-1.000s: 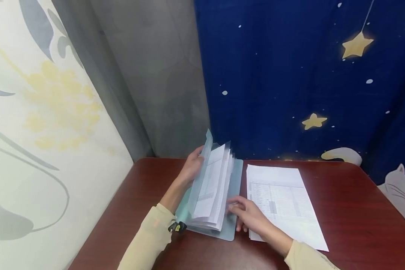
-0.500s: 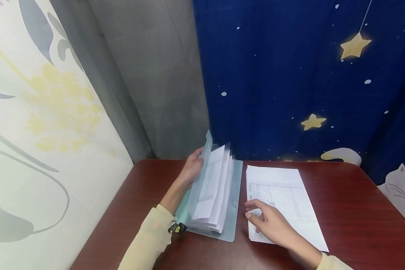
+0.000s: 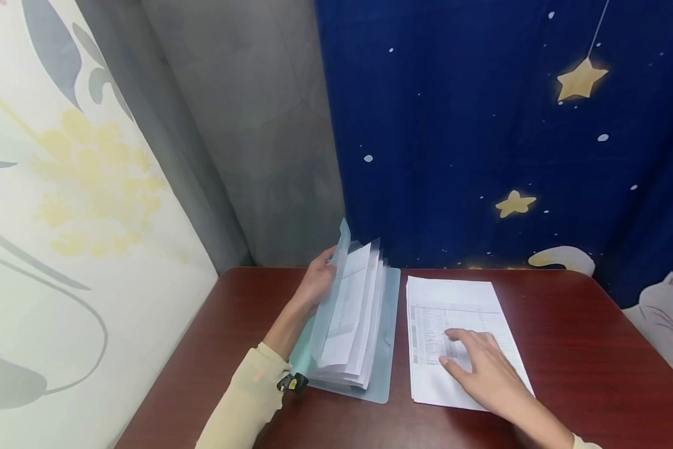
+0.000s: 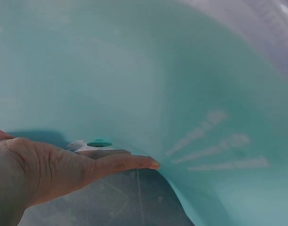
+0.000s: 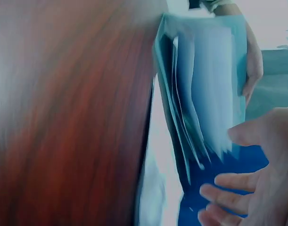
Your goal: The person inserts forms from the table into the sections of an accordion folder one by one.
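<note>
Tilted up from the table is the front cover of a pale teal translucent folder (image 3: 391, 337), and my left hand (image 3: 317, 282) grips that cover by its outer edge. In the left wrist view the thumb (image 4: 120, 162) lies straight along the cover's edge, the other fingers mostly hidden. Clear sleeves with printed sheets (image 3: 350, 318) fan out inside the folder. My right hand (image 3: 492, 374) holds nothing, thumb and fingers spread apart, over a stack of printed paper (image 3: 454, 293) to the right of the folder. The right wrist view shows the same hand with its fingers parted.
The folder and the paper stack lie side by side on a reddish-brown wooden table (image 3: 583, 349). A grey curtain (image 3: 246, 125) and a dark blue starry curtain (image 3: 454, 125) hang behind it. A patterned white panel (image 3: 106, 280) borders the left side.
My right hand has moved right, away from the folder's right edge to above the paper stack, and its fingers have spread. The left hand has kept its grip on the raised cover.
</note>
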A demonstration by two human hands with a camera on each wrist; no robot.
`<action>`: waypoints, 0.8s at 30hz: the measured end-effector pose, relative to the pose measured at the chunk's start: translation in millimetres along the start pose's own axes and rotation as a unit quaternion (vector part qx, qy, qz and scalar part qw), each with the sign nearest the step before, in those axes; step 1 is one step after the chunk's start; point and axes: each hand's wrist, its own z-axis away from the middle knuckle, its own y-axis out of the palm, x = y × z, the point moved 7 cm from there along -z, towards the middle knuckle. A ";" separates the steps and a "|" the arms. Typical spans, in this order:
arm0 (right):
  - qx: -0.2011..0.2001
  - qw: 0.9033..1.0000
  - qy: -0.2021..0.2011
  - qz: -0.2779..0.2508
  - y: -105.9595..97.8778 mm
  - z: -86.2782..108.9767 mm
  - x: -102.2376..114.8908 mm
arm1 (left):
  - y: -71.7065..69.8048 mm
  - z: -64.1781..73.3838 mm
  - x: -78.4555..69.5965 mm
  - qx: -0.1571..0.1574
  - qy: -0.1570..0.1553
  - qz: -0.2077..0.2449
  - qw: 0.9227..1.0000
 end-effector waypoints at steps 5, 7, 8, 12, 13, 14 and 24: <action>0.006 0.994 0.010 0.108 -10.7 -1.4 -16.0 | -1.1 -0.7 0.5 -0.004 -0.001 -0.003 1.000; 0.019 0.989 0.016 0.147 -14.1 -2.2 -22.1 | -1.8 -0.4 0.9 -0.005 -0.001 -0.003 1.000; 0.025 0.986 0.019 0.162 -15.9 -3.0 -25.2 | -1.9 -0.1 1.2 -0.002 -0.001 0.001 1.000; 0.050 0.978 0.044 0.197 -21.7 -7.4 -42.4 | -1.5 0.5 1.7 0.009 0.011 0.006 1.000; 0.055 0.978 0.052 0.195 -23.3 -9.5 -48.1 | -1.8 0.4 1.2 0.010 0.014 0.005 1.000; 0.060 0.978 0.061 0.191 -24.8 -11.8 -54.0 | -2.2 0.3 0.6 0.009 0.018 0.003 1.000; 0.095 0.971 0.159 0.150 -32.8 -23.6 -107.8 | -7.2 -1.4 0.9 0.011 0.001 0.017 1.000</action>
